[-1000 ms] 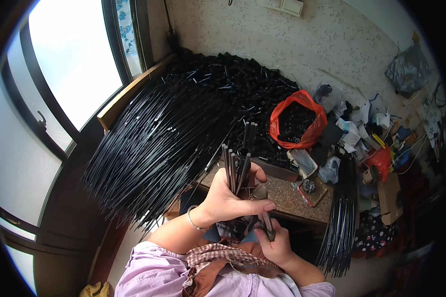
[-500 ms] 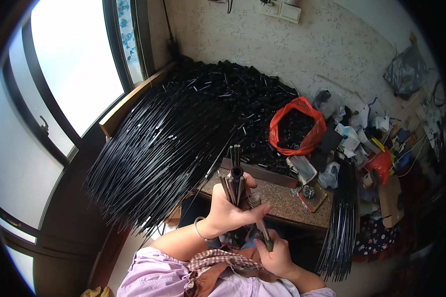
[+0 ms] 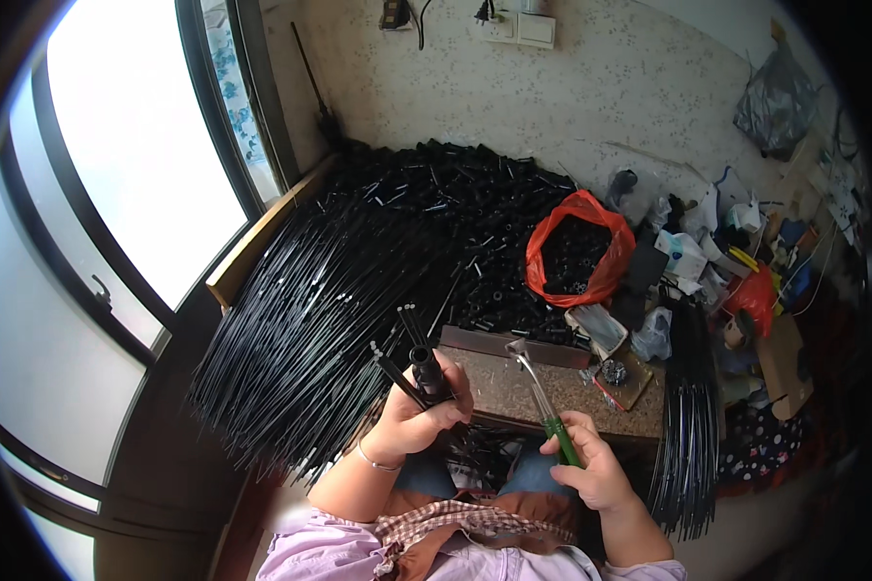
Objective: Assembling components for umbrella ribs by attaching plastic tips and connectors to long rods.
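Observation:
My left hand [image 3: 407, 426] is closed round a black hollow tube part [image 3: 424, 366], its open end facing up. Thin black rods [image 3: 395, 373] stick up around this part in separate small groups, held in the same grip. A bracelet circles the left wrist. In my right hand [image 3: 599, 474] is a tool with a green handle [image 3: 560, 438] and a long metal shaft. The tool points up and to the left, apart from the tube part; its tip looks widened, but its exact shape is unclear.
Long black rods [image 3: 291, 339] lie massed at the left, beside a heap of black tube parts [image 3: 455, 184]. A red plastic bag [image 3: 535, 254] stands open among them. Another rod bundle [image 3: 686, 436] overhangs the speckled tabletop [image 3: 494, 392]. Clutter fills the right, including a clear bag [image 3: 652, 334].
My hands have moved apart. The left hand went left with the tube part and rods; the right hand moved right and up, bringing the green-handled tool into full view.

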A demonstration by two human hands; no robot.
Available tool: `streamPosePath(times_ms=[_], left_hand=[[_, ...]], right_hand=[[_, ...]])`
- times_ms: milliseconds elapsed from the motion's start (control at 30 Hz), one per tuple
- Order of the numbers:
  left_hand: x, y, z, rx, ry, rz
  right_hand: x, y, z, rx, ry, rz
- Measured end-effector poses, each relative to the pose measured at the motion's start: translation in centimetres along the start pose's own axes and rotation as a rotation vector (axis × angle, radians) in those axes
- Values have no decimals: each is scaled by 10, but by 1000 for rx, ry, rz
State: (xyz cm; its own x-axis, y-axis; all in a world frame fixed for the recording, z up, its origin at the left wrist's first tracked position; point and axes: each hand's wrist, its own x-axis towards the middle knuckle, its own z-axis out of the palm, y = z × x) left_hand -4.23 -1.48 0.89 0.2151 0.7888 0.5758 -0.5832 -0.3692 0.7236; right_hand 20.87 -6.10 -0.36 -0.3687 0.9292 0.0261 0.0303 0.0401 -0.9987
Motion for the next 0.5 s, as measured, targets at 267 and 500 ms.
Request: streamPosePath(times_ms=[267, 500], left_hand=[[-8, -8, 1, -65, 33, -76], [-4, -9, 10, 66, 137, -86]], right_hand=[[2, -48, -4, -970, 39, -645], [-1, -49, -8, -1674, 361, -941]])
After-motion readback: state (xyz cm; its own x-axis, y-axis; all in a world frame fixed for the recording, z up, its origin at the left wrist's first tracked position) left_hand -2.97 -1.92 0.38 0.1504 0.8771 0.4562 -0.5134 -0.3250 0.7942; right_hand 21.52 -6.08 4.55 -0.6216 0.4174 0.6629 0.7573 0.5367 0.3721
